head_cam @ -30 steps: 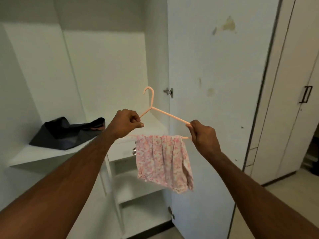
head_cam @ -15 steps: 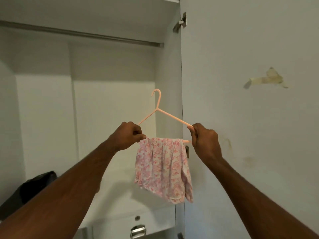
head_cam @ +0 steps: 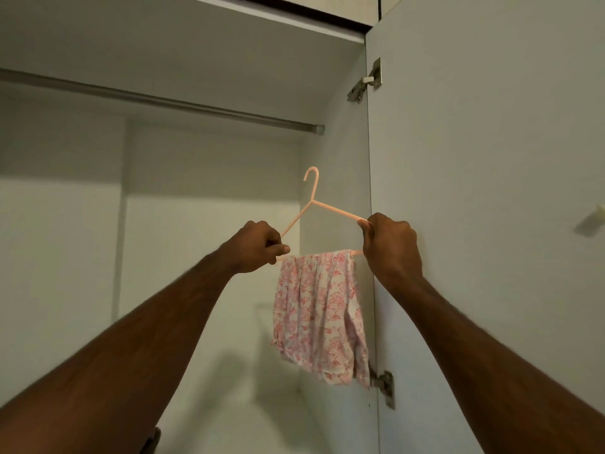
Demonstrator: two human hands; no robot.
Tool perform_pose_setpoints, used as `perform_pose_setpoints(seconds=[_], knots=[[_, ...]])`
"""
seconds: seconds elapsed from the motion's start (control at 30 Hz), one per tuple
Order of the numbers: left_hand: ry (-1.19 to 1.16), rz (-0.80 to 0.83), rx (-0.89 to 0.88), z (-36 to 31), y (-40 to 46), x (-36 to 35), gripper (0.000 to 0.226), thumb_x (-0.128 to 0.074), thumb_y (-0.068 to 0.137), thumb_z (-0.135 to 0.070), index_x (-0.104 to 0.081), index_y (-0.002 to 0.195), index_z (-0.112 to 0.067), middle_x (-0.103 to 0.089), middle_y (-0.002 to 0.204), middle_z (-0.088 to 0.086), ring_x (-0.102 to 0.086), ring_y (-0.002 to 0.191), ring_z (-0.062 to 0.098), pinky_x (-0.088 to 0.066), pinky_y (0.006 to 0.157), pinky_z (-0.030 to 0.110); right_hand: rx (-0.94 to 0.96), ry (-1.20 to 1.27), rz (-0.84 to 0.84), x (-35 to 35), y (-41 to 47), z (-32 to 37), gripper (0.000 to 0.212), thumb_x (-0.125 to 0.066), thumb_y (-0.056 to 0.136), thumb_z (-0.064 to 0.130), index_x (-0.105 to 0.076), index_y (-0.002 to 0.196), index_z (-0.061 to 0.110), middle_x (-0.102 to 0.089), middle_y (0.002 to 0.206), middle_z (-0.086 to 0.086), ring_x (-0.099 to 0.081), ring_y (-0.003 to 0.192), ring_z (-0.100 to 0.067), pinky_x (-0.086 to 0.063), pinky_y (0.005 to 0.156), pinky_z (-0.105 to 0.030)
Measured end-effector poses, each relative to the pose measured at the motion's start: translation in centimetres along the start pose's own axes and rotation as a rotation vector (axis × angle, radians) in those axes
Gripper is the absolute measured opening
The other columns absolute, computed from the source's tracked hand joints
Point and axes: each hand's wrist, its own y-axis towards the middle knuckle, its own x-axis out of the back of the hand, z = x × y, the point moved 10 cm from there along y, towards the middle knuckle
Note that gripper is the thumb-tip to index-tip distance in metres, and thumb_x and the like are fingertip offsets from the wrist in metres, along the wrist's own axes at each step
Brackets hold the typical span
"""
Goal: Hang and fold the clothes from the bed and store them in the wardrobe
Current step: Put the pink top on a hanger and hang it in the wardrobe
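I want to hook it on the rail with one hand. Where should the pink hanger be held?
Grip the hanger at the neck below its hook, coming from beneath. That spot is bare and central, so the floral garment on the bottom bar hangs balanced, and the hook stays free for the rail.

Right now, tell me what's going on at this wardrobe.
A person holds a pink hanger by its two ends, the left hand gripping one end and the right hand the other. A pink floral garment is draped over its bottom bar. The hanger is raised inside the open wardrobe, its hook below the metal rail and not yet hung on it.
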Motion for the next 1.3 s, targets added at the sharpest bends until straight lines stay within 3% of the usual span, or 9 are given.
perform_pose_setpoints(seconds=[0.23, 0.43, 0.6, 0.7, 0.93, 1.13, 1.3], knots=[[-0.012, -0.007, -0.071, 4.0, 7.2, 0.2, 0.028, -0.068, 0.096, -0.035, -0.075, 0.081, -0.012, -0.074, 0.069, -0.002, -0.066, 0.06, 0.0, -0.049, 0.062, 0.024, 0.019, -0.016, -0.115, -2.8, 6.8, 3.2, 0.032, -0.054, 0.104, 0.035, -0.07, 0.11, 0.007, -0.055, 0.077, 0.001, -0.044, 0.056, -0.006, -0.029, 0.048, -0.021], [-0.019, -0.006, -0.125, 7.7, 12.9, 0.4, 0.029, -0.068, 0.096, -0.035, -0.077, 0.085, -0.01, -0.075, 0.071, -0.001, -0.069, 0.064, 0.003, -0.047, 0.06, 0.019, 0.058, -0.086, -0.198, -5.7, 12.6, 6.8, 0.032, -0.056, 0.104, 0.034, -0.071, 0.107, 0.007, -0.058, 0.077, -0.003, -0.052, 0.06, -0.014, -0.034, 0.048, -0.025], [-0.013, -0.007, -0.202, 9.9, 16.4, 1.1, 0.028, -0.069, 0.096, -0.034, -0.073, 0.076, -0.015, -0.075, 0.071, 0.002, -0.068, 0.059, 0.003, -0.049, 0.059, 0.019, 0.009, -0.124, -0.274, -6.8, 16.7, 8.1, 0.029, -0.056, 0.104, 0.031, -0.071, 0.109, 0.006, -0.054, 0.079, -0.004, -0.051, 0.065, -0.019, -0.03, 0.048, -0.025], [-0.033, -0.02, -0.224, 11.2, 18.0, 1.3, 0.031, -0.069, 0.096, -0.033, -0.074, 0.076, -0.01, -0.074, 0.069, 0.003, -0.067, 0.057, 0.006, -0.056, 0.06, 0.029, 0.015, -0.122, -0.314, -7.2, 18.2, 8.3, 0.028, -0.057, 0.104, 0.029, -0.071, 0.109, 0.005, -0.054, 0.078, -0.002, -0.049, 0.062, -0.015, -0.029, 0.047, -0.023], [-0.044, -0.034, -0.254, 12.0, 20.4, 0.2, 0.03, -0.069, 0.096, -0.034, -0.074, 0.077, -0.011, -0.074, 0.067, -0.001, -0.069, 0.061, 0.015, -0.056, 0.063, 0.03, 0.051, -0.18, -0.318, -8.2, 20.9, 9.0, 0.025, -0.057, 0.105, 0.026, -0.068, 0.111, 0.005, -0.054, 0.085, -0.004, -0.055, 0.073, -0.02, -0.038, 0.054, -0.029], [-0.022, -0.052, -0.259, 11.9, 21.7, 0.1, 0.029, -0.068, 0.096, -0.032, -0.072, 0.073, -0.014, -0.074, 0.066, 0.0, -0.064, 0.055, 0.004, -0.053, 0.059, 0.023, 0.067, -0.23, -0.275, -9.4, 23.1, 8.5, 0.021, -0.057, 0.105, 0.021, -0.066, 0.113, 0.005, -0.051, 0.088, -0.005, -0.054, 0.078, -0.021, -0.04, 0.062, -0.033], [-0.031, -0.068, -0.245, 12.0, 22.6, 0.1, 0.027, -0.069, 0.095, -0.032, -0.072, 0.074, -0.015, -0.074, 0.066, -0.001, -0.066, 0.056, 0.006, -0.056, 0.063, 0.028, 0.073, -0.226, -0.253, -10.2, 23.7, 7.7, 0.023, -0.056, 0.105, 0.023, -0.065, 0.112, 0.003, -0.051, 0.09, -0.007, -0.05, 0.076, -0.019, -0.039, 0.063, -0.032]])
